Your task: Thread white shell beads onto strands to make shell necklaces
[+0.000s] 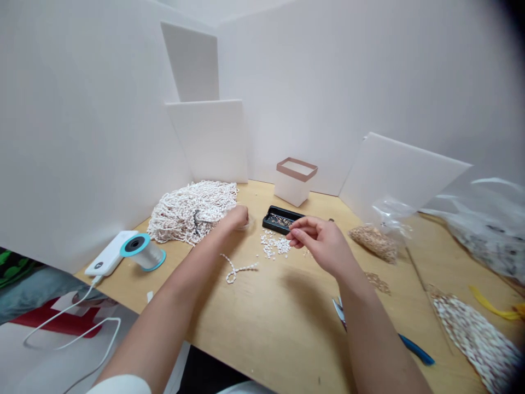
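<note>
My left hand [239, 216] is curled beside the right edge of a heap of white beaded strands [192, 210]. Something clear shows at its fingertips, too indistinct to name. My right hand [318, 239] hovers near a black tray [271, 226] of small dark and coloured bits, thumb and fingertips pinched together. Anything between those fingertips is too small to make out. Loose white beads [274, 244] lie scattered in front of the tray. Between my forearms, a short white beaded strand [234, 272] lies looped on the table.
A spool of clear line [148, 257] and a white power bank [107, 257] sit at left. Behind the tray stands a brown-rimmed white box [292, 189]. To the right are a bag of tan beads [375, 241], blue-handled pliers [416, 350] and a beaded piece [471, 334].
</note>
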`<state>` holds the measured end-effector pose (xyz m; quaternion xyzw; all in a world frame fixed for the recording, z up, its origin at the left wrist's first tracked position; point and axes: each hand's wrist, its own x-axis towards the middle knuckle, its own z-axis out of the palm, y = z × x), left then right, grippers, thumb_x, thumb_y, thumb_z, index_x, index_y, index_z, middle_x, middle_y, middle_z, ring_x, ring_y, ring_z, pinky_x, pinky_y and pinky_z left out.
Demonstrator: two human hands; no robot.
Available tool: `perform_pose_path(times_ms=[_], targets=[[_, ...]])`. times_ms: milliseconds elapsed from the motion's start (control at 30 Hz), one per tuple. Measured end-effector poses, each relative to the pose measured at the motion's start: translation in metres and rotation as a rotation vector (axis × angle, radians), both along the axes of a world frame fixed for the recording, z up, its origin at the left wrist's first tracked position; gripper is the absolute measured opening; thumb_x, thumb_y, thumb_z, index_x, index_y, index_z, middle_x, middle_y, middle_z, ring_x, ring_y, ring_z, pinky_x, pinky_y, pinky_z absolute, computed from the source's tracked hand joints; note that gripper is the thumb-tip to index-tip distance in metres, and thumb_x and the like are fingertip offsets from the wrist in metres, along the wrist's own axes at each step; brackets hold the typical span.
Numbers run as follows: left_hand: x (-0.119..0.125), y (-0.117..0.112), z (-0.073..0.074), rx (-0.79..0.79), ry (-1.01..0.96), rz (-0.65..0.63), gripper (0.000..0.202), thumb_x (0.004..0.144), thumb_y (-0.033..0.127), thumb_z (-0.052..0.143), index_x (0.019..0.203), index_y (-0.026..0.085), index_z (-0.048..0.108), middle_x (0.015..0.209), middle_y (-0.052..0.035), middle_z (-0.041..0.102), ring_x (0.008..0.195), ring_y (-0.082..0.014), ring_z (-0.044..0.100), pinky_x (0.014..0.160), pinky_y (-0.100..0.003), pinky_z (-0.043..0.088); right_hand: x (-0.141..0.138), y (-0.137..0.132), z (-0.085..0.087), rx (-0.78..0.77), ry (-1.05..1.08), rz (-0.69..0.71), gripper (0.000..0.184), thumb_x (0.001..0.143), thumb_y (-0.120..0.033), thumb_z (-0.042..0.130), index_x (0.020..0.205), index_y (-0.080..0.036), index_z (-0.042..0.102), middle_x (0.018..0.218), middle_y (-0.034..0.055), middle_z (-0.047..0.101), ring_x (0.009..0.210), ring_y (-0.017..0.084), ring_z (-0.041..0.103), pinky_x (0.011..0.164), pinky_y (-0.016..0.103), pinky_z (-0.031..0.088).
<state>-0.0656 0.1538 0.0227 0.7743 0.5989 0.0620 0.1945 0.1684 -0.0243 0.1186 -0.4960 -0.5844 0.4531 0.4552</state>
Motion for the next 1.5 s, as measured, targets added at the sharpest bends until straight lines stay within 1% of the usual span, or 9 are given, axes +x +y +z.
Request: perform_pose_path(times_ms=[267,433,533,600,667,800,1033,1100,1500], targets=[[0.008,-0.019,0.001,0.017,0.120,-0.093,0.015,0.061,0.011,0.064,0.073,0.010,0.073,0.082,-0.0174,0.070,0.081,-0.0264,0.062,0.078,-0.033,0.043,-0.006,0.001,-0.003,0.019,-0.018,0.017,0.020,0.083,-0.035,0.065,0.086,-0.015,0.062,0.072,0.0049,0.070,0.065,0.015,0.066,0.063,0.029,0.053],[0.002,-0.027,0.015,0.104,0.049,-0.045,0.012,0.073,0.020,0.061,0.077,0.013,0.070,0.080,-0.0148,0.068,0.077,-0.0259,0.062,0.074,-0.034,0.042,-0.008,0.001,-0.003,0.027,-0.043,0.001,0.022,0.084,-0.038,0.064,0.084,-0.016,0.061,0.071,0.0045,0.069,0.062,0.015,0.063,0.059,0.027,0.050],[0.004,-0.049,0.019,0.260,-0.090,-0.001,0.022,0.090,0.028,0.045,0.093,0.017,0.065,0.092,-0.0117,0.066,0.085,-0.0218,0.060,0.077,-0.031,0.041,-0.011,0.002,-0.006,0.021,-0.046,-0.001,0.024,0.084,-0.041,0.063,0.084,-0.017,0.060,0.071,0.0042,0.069,0.060,0.015,0.063,0.056,0.026,0.049],[0.011,-0.072,0.014,0.508,-0.411,0.066,0.023,0.094,0.030,0.040,0.094,0.018,0.060,0.092,-0.0099,0.064,0.087,-0.0202,0.057,0.080,-0.031,0.041,-0.014,0.006,-0.011,0.013,-0.015,0.014,0.026,0.084,-0.043,0.063,0.084,-0.017,0.059,0.069,0.0038,0.068,0.058,0.014,0.061,0.054,0.026,0.047],[0.021,-0.097,0.006,0.597,-0.534,0.002,0.021,0.095,0.029,0.039,0.093,0.019,0.057,0.090,-0.0086,0.062,0.085,-0.0196,0.055,0.080,-0.031,0.041,-0.018,0.012,-0.019,-0.004,0.038,0.038,0.030,0.083,-0.047,0.064,0.084,-0.017,0.058,0.067,0.0033,0.067,0.056,0.015,0.059,0.051,0.026,0.045],[0.040,-0.127,-0.008,0.694,-0.471,-0.258,0.018,0.094,0.025,0.042,0.090,0.018,0.058,0.091,-0.0100,0.063,0.087,-0.0205,0.055,0.080,-0.034,0.040,-0.021,0.021,-0.047,-0.039,0.098,0.002,0.036,0.079,-0.052,0.067,0.083,-0.018,0.057,0.062,0.0019,0.063,0.052,0.016,0.056,0.048,0.026,0.041],[0.056,-0.132,-0.031,0.678,-0.329,-0.541,0.021,0.095,0.028,0.044,0.089,0.018,0.061,0.089,-0.0090,0.066,0.085,-0.0184,0.059,0.075,-0.032,0.041,-0.026,-0.017,-0.129,-0.050,0.281,-0.321,0.036,0.076,-0.054,0.070,0.083,-0.020,0.060,0.059,0.0007,0.059,0.049,0.016,0.053,0.047,0.028,0.040],[0.061,-0.135,-0.041,0.661,-0.304,-0.605,0.021,0.094,0.031,0.046,0.090,0.018,0.062,0.087,-0.0083,0.066,0.083,-0.0181,0.059,0.073,-0.032,0.042,-0.029,-0.027,-0.145,-0.072,0.303,-0.331,0.035,0.076,-0.054,0.070,0.083,-0.021,0.060,0.057,-0.0002,0.057,0.049,0.017,0.052,0.047,0.028,0.040],[0.063,-0.129,-0.048,0.706,-0.219,-0.565,0.022,0.096,0.034,0.045,0.090,0.019,0.060,0.086,-0.0038,0.066,0.081,-0.0170,0.059,0.070,-0.032,0.038,-0.026,-0.025,-0.153,-0.040,0.293,-0.281,0.032,0.080,-0.050,0.069,0.084,-0.021,0.057,0.056,-0.0023,0.054,0.047,0.014,0.047,0.045,0.025,0.034]])
